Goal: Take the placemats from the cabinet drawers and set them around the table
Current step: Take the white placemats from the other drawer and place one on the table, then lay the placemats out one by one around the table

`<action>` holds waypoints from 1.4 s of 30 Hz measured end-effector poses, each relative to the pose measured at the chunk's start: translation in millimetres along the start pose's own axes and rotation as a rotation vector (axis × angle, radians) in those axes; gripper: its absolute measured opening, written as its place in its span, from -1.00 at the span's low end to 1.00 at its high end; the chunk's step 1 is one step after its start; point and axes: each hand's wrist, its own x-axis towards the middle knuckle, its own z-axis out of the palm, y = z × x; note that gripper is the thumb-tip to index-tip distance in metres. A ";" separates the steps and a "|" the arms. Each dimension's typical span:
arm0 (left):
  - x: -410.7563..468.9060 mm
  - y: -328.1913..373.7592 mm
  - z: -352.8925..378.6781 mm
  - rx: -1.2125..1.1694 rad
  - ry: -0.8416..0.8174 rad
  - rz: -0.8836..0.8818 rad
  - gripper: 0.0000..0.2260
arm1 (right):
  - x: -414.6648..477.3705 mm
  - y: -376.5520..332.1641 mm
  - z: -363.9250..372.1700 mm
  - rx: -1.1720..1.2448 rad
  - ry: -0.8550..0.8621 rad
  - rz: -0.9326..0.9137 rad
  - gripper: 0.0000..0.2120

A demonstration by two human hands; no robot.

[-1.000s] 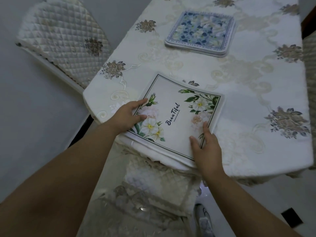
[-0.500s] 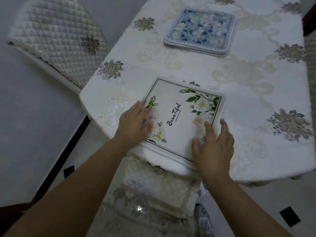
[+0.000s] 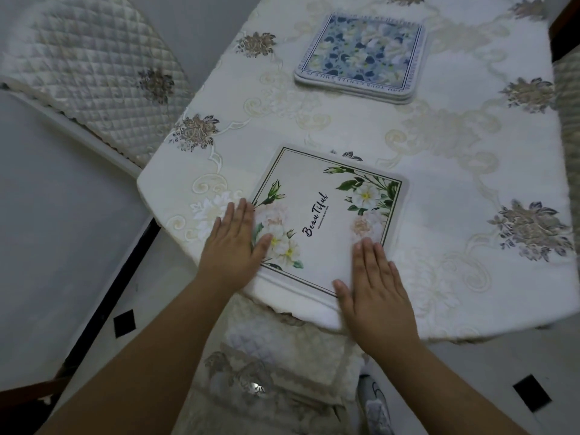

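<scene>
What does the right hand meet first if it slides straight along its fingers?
The right hand rests flat on the white floral placemat; past its far edge, bare tablecloth, then probably the blue placemat stack.

Small print on placemat [image 3: 339,246]: illegible. Left hand [image 3: 233,249] hides its 9 o'clock edge. Shoe [image 3: 375,403], 6 o'clock, cropped; chair [image 3: 568,136], 3 o'clock, possibly a backrest, cropped.

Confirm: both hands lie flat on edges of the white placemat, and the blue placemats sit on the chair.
Head view: the blue placemats sit on the table instead. The left hand and right hand lie flat on edges of the white placemat.
</scene>
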 end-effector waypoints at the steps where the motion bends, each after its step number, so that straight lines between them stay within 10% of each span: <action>1: 2.2 -3.6 -2.3 0.003 -0.008 -0.020 -0.24 | -1.9 3.7 -2.1 0.007 -0.007 0.009 -0.32; 12: 125.6 85.1 -17.1 -0.030 0.002 0.192 -0.39 | 166.8 13.8 -30.2 0.136 0.059 0.052 -0.32; 27: 168.4 67.6 -16.8 -0.049 0.037 -0.148 -0.22 | 166.4 66.2 -34.4 0.080 0.012 0.150 -0.23; 42: -46.6 206.6 -146.5 -0.685 -0.103 0.025 -0.43 | -3.3 92.9 -206.3 0.749 0.001 0.185 -0.34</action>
